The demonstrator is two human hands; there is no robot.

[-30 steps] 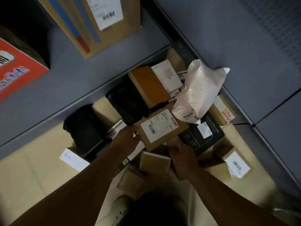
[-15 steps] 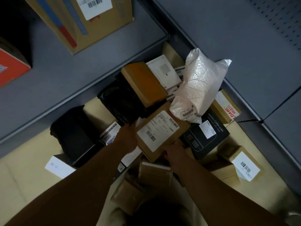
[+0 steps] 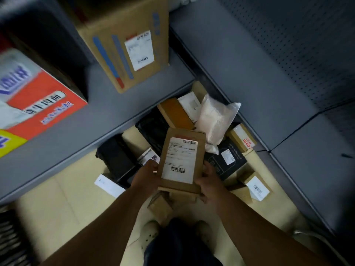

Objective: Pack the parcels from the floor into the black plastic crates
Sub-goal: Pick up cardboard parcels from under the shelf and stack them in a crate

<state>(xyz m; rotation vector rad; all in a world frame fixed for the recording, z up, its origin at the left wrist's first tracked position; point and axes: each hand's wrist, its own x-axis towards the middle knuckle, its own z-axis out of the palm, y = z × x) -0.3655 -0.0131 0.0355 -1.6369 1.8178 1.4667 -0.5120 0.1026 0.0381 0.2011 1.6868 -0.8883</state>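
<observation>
A flat brown cardboard parcel [image 3: 182,148] with a white barcode label is lifted above the floor pile. My left hand [image 3: 148,176] grips its lower left edge and my right hand [image 3: 208,181] grips its lower right edge. Below it on the tan floor lie several more parcels: a white plastic mailer [image 3: 217,120], an orange-brown box [image 3: 175,114], a black coffee-scale box [image 3: 228,160], a black bag [image 3: 153,127], a small labelled carton [image 3: 255,187] and a small brown box [image 3: 161,206]. No black crate is clearly in view.
Grey shelving [image 3: 107,116] borders the pile on the left and back, holding a large brown carton [image 3: 126,41] and an orange printed box [image 3: 34,96]. A second grey shelf [image 3: 269,77] closes the right side. My feet [image 3: 151,233] stand just below the pile.
Both hands closed on the labelled brown parcel and raised it off the pile, turning it upright. The view tilted up, showing more of the shelves.
</observation>
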